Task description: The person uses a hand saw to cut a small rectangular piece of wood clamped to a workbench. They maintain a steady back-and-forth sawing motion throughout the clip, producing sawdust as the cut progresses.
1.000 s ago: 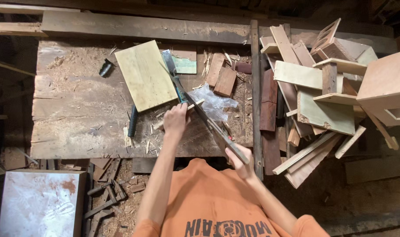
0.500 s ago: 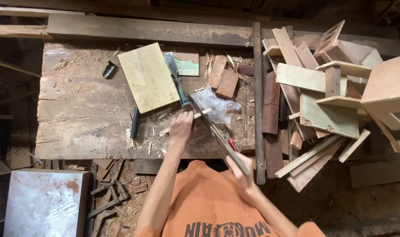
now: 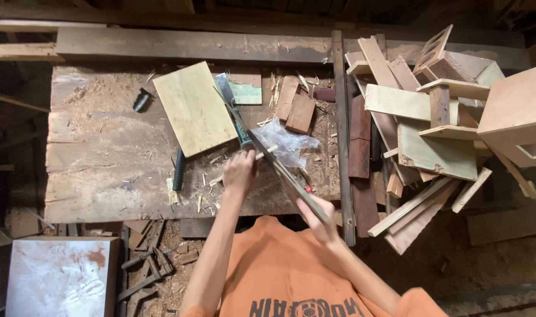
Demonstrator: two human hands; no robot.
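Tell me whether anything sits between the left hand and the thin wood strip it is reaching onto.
Nothing visible does. The left hand rests directly on the strip on the bench. The saw, gripped by the right hand, crosses just right of it; plastic wrap lies beyond the blade.

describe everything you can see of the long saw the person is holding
The saw is a long, narrow hand tool lying diagonally over the workbench, from near the pale board down toward the person's body. Its blade looks like dark, dull metal; teeth are too small to make out. The right hand grips the near end, where a small red mark shows. The left hand presses a thin wooden strip beside the blade's middle. Clear plastic film lies beside it.
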